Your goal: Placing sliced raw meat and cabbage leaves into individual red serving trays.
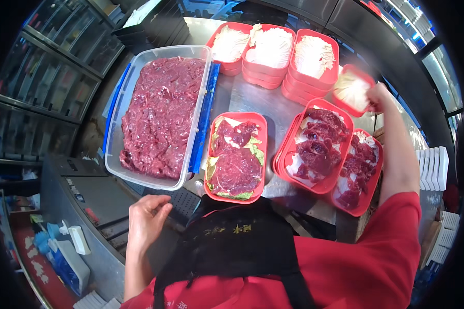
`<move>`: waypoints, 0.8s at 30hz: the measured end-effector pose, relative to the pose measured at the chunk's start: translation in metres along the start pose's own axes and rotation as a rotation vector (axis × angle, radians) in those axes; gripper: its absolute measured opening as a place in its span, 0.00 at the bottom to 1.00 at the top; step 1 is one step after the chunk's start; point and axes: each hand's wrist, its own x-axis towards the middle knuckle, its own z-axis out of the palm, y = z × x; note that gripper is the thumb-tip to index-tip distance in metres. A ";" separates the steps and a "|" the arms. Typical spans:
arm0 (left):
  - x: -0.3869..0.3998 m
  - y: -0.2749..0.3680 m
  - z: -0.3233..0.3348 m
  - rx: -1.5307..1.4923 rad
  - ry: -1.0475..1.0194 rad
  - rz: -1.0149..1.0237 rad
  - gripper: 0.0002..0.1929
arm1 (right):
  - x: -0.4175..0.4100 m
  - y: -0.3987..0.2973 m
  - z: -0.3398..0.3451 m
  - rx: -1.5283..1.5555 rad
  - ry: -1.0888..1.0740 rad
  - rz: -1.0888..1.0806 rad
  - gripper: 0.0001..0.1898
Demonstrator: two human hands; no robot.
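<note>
At the far right, my right hand [378, 97] grips the edge of a red tray of cabbage [351, 92], slightly blurred. My left hand [149, 216] hovers near my apron, holding nothing, thumb and fingers bent with a gap between them. Just beyond it stands a clear plastic tub [147, 184] full of raw sliced red meat [164, 116]. Directly before me is a red tray [236, 197] with meat slices over cabbage leaves. To its right, a stack of red trays [282, 166] has meat over pale leaves on top, overlapping another meat-topped tray [357, 210].
Stacked red trays of cabbage [268, 46] line the back of the steel table [251, 96]. The tub's blue lid flap [205, 119] hangs along its right side. Black crates [158, 23] stand back left. White dishes [433, 168] are stacked at right; glass-door refrigerators [50, 58] stand left.
</note>
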 end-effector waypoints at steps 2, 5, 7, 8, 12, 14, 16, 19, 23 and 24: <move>0.002 -0.004 -0.007 0.030 0.058 0.077 0.09 | -0.029 -0.015 -0.040 -0.008 0.103 -0.144 0.06; 0.022 -0.004 -0.021 0.052 0.100 0.214 0.10 | -0.113 -0.030 -0.094 0.047 0.109 -0.368 0.06; 0.039 -0.006 -0.028 0.032 0.100 0.216 0.12 | -0.183 -0.052 -0.084 0.023 0.101 -0.530 0.06; 0.046 -0.011 -0.032 0.028 0.104 0.209 0.12 | -0.217 -0.065 -0.067 -0.014 0.071 -0.585 0.06; 0.066 -0.037 -0.051 0.079 0.082 0.221 0.14 | -0.314 -0.099 0.031 -0.219 -0.058 -0.733 0.08; 0.080 -0.045 -0.058 0.101 0.045 0.261 0.15 | -0.348 -0.099 0.072 -0.235 -0.091 -0.758 0.10; 0.095 -0.059 -0.066 0.169 0.011 0.331 0.16 | -0.362 -0.100 0.100 -0.207 -0.151 -0.757 0.10; 0.117 -0.065 -0.073 0.192 -0.072 0.456 0.15 | -0.371 -0.100 0.121 -0.222 -0.102 -0.562 0.09; 0.144 -0.077 -0.066 0.316 -0.193 0.733 0.17 | -0.382 -0.099 0.137 -0.217 -0.030 -0.539 0.11; 0.148 -0.080 -0.060 0.360 -0.201 0.787 0.17 | -0.385 -0.098 0.139 -0.231 0.012 -0.557 0.13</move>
